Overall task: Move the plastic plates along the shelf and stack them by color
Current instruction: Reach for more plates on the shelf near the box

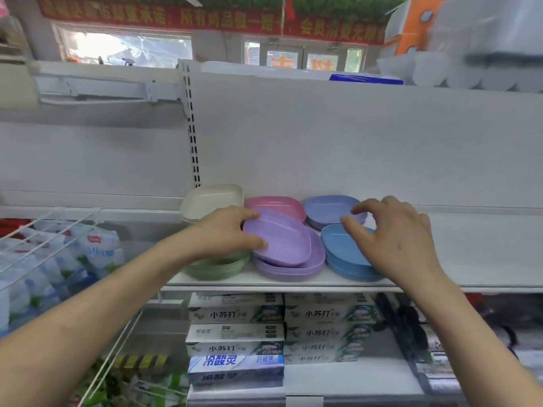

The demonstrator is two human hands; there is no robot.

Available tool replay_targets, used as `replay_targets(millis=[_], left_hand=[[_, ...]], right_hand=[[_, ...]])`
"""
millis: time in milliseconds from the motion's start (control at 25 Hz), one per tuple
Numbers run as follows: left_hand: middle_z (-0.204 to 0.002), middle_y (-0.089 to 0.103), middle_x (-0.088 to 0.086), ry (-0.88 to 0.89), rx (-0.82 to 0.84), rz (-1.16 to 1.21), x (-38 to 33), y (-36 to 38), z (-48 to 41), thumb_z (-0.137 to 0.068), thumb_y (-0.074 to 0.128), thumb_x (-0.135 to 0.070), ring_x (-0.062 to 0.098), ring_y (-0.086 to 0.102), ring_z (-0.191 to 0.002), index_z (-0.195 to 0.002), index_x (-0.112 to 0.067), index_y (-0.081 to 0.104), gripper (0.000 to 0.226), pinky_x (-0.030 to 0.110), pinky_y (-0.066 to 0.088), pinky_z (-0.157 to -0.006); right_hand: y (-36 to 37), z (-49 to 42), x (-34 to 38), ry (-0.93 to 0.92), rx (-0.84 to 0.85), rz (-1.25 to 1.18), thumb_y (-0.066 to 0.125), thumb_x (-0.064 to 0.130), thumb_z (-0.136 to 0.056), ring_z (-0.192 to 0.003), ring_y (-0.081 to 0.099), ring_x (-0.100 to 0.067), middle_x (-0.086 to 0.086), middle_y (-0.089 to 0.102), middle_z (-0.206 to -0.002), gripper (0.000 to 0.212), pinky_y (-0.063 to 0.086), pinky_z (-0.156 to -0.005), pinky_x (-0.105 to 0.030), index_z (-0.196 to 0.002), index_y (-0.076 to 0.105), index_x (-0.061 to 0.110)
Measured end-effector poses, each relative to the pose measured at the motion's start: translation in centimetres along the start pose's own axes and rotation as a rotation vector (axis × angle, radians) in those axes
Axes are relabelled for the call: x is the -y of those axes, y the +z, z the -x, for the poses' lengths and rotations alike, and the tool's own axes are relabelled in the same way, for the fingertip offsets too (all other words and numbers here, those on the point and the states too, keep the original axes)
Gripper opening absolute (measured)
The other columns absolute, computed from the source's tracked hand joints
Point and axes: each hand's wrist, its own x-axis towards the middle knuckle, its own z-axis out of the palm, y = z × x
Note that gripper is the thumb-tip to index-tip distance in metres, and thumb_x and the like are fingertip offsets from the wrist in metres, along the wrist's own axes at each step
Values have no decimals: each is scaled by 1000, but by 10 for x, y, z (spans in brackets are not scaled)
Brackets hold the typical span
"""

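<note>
Stacks of plastic plates sit on a white shelf [470, 259]. At the back stand a cream stack [211, 201], a pink stack [279, 204] and a lavender-blue stack [329, 208]. In front lie a green stack [217, 267], a purple stack [293, 268] and a blue stack [343, 257]. My left hand [226, 233] grips the left edge of a single purple plate [279, 239], tilted on top of the purple stack. My right hand [396, 233] hovers over the blue stack with fingers spread, fingertips near the lavender-blue plates and holding nothing.
Toothpaste boxes [235, 333] fill the shelf below. A wire basket with packaged goods [58, 254] stands to the left. White bowls [470, 74] and an orange box [411, 27] sit on the upper shelf. The shelf right of the blue stack is bare.
</note>
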Motion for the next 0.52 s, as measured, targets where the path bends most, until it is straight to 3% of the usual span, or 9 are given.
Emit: replay_targets(millis=[80,160,320,440,520], left_hand=[[-150,52,-3,-10,94,-162,-9,4,-2,-76,73,-67,18,51,-135,-151,-26,49,89,34,41,-111],[-143,59,0,10,137,-312,-17,6,-5,-72,65,-78,22,56,-128,-140,-23,58,88,39,45,-108],[-132,65,-9,37,161,-601,-30,10,-10,-69,49,-91,20,59,-122,-135,-33,61,88,44,45,-102],[-118,71,-8,34,141,-690,-38,11,-11,-66,48,-93,22,61,-110,-125,-33,66,86,42,46,-96],[-125,69,-7,22,112,-672,-46,10,-14,-68,51,-92,22,59,-116,-133,-35,63,87,40,46,-97]], right_hand=[[-6,3,-10,18,-66,-12,54,56,-93,-95,58,-28,3,60,-94,32,39,-84,-43,-107,71,32],[-12,5,-19,31,-97,-23,53,52,-95,-90,56,-25,5,56,-89,29,39,-82,-43,-104,71,32],[-17,5,-35,33,-114,-61,47,53,-95,-85,53,-21,9,50,-84,32,37,-80,-40,-101,70,32],[-17,2,-52,28,-103,-67,49,52,-95,-85,52,-20,10,50,-84,29,36,-81,-40,-101,70,33],[-16,-1,-67,27,-84,-70,53,50,-95,-86,53,-20,11,50,-85,25,36,-82,-40,-102,70,32]])
